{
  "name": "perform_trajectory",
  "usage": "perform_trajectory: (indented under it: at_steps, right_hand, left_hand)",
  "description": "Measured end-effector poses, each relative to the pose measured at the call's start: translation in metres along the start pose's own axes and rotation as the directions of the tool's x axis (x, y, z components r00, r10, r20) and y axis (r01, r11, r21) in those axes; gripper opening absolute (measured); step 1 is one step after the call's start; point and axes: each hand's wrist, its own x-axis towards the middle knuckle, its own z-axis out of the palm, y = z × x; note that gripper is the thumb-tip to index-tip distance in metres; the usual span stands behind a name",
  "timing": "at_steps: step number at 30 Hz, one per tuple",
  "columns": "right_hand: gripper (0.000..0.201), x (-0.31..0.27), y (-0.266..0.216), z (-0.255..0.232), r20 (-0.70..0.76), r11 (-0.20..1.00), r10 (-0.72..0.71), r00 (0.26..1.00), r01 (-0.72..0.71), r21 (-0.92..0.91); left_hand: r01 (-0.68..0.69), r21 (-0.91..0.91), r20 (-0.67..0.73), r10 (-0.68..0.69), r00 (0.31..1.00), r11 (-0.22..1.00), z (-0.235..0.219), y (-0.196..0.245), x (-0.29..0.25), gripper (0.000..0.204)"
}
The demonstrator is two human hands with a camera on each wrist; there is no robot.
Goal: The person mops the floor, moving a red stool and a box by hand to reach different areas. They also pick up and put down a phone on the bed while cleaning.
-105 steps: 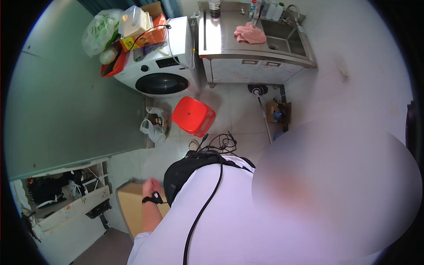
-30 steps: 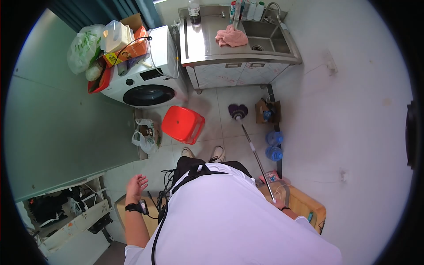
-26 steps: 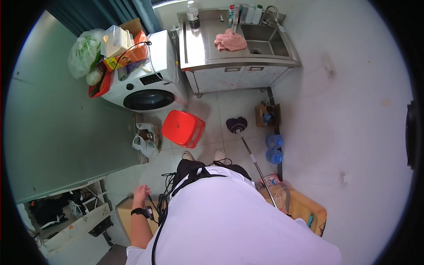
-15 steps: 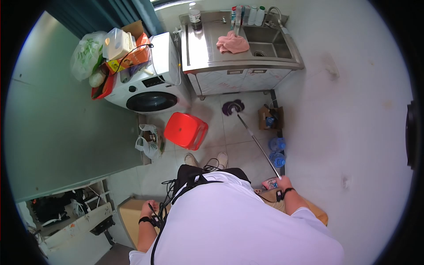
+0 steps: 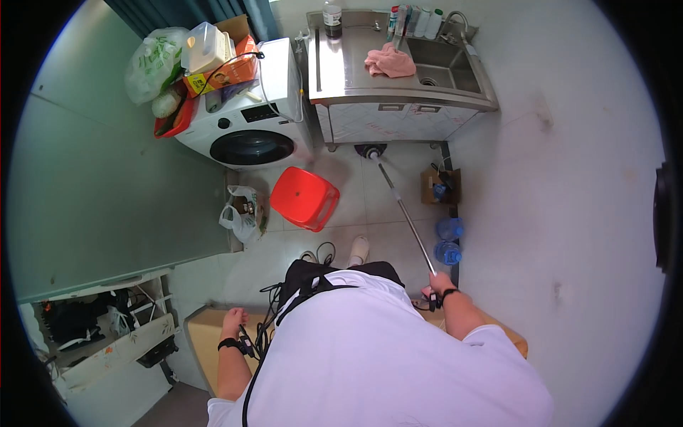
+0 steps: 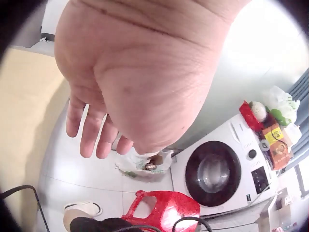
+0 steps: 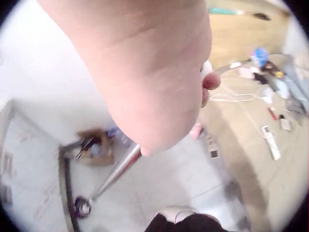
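Observation:
My right hand [image 5: 442, 282] grips the upper end of a mop with a metal handle [image 5: 405, 210]. The handle slants forward and left to the dark purple mop head [image 5: 371, 151], which lies on the floor at the foot of the sink cabinet [image 5: 388, 122]. From the right wrist, the mop's handle [image 7: 118, 169] emerges below the palm, with most of the fingers hidden behind it. At my left side, the left hand [image 5: 234, 320] hangs beside a tan board-like surface [image 5: 203, 334]. The left wrist view shows that hand's fingers [image 6: 90, 133] loosely extended, holding nothing.
A red stool [image 5: 306, 196] stands left of the mop, before a washing machine [image 5: 252, 146]. A plastic bag [image 5: 243, 217] sits by the green panel. Along the right wall are a cardboard box [image 5: 449, 186] and blue water bottles [image 5: 448, 252]. Black cables [image 5: 267, 313] hang at my waist.
The mop head has gone forward from mid-floor to the base of the sink cabinet. My right hand has come out from my side and forward with the handle; the left stays low, empty.

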Motion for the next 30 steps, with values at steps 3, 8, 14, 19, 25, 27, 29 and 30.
perform_trajectory:
  at_steps: [3,8,14,19,25,27,29,30]
  right_hand:
    - [0.049,-0.032,0.115,0.066,0.008,0.998,-0.042,0.999,0.042,-0.051]
    - [0.043,-0.175,0.132,0.091,0.194,0.946,0.323,0.926,-0.324,-0.029]
    - [0.041,-0.268,0.094,0.109,-0.249,0.800,0.567,0.786,-0.597,-0.061]
    - [0.041,-0.221,0.064,0.098,-0.197,0.839,0.511,0.837,-0.535,-0.097]
    - [0.037,-0.136,-0.059,0.051,-0.326,0.964,0.240,0.914,-0.263,-0.028]
    - [0.037,-0.092,-0.096,0.048,-0.312,0.985,0.145,0.939,-0.166,-0.043]
    - [0.035,-0.052,-0.139,0.042,-0.319,0.993,0.077,0.945,-0.100,-0.057]
    - [0.035,-0.040,-0.158,0.040,-0.329,0.994,0.048,0.943,-0.076,-0.075]
  left_hand:
    - [0.067,-0.075,0.064,-0.062,0.996,0.995,-0.020,-0.037,0.014,0.024]
    - [0.184,-0.013,0.134,-0.181,0.974,0.983,-0.061,-0.072,0.043,0.022]
    - [0.168,-0.126,0.108,-0.154,0.982,0.978,-0.093,-0.071,0.064,0.023]
    - [0.043,-0.031,0.065,-0.041,0.997,0.999,-0.108,-0.042,0.086,0.024]
    - [-0.008,-0.095,0.060,0.014,0.998,0.995,-0.115,-0.005,0.088,0.027]
    - [-0.022,-0.108,0.042,0.026,0.999,0.994,-0.120,-0.006,0.084,0.027]
    - [-0.058,-0.010,0.053,0.059,0.997,0.998,-0.124,-0.015,0.080,0.026]
    - [-0.052,-0.009,0.046,0.052,0.998,0.999,-0.128,-0.028,0.082,0.026]
